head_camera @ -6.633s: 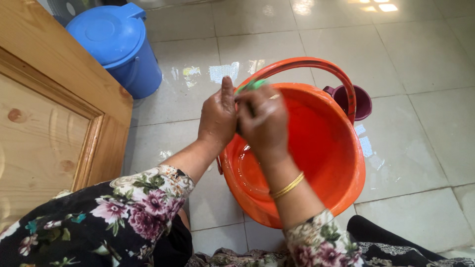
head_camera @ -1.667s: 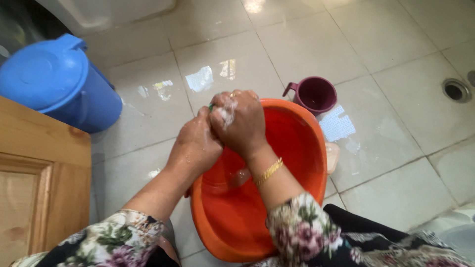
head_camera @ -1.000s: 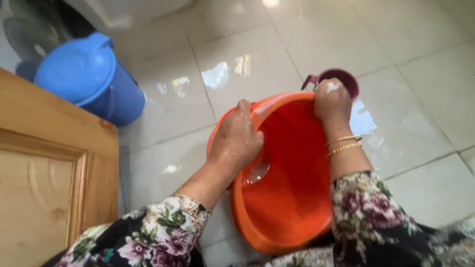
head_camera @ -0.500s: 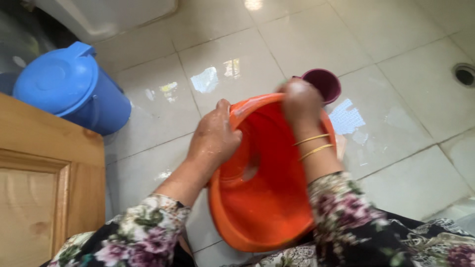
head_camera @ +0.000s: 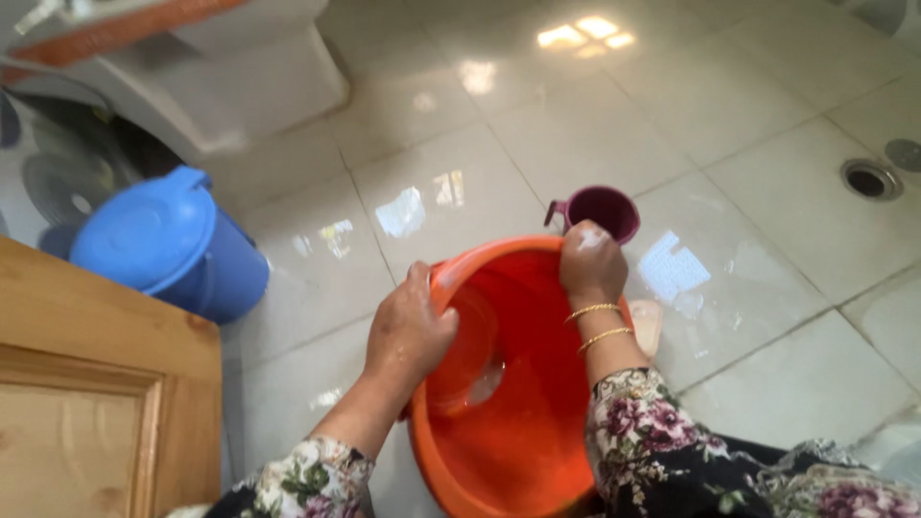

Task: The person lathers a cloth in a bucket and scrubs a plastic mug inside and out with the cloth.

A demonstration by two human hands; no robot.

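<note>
An orange plastic bucket [head_camera: 518,422] stands tilted toward me on the wet tiled floor, with a little water pooled inside. My left hand [head_camera: 413,331] grips its left rim, fingers curled over the edge. My right hand [head_camera: 590,264], foamy across the knuckles and wearing two gold bangles, is a closed fist pressed on the far rim. The green scrubber it holds is hidden inside the fist. A purple mug [head_camera: 600,206] sits just beyond that hand.
A blue lidded bin [head_camera: 158,245] stands at the left, beside a wooden door panel [head_camera: 86,384]. A white fixture base [head_camera: 230,77] is at the top left. A floor drain [head_camera: 871,179] lies at the right. A pale peach lump [head_camera: 648,324] rests by the bucket's right side.
My hands came apart from rubbing together over the bucket. The left took the left rim, and the right moved along the far rim. The view shifted, showing more floor.
</note>
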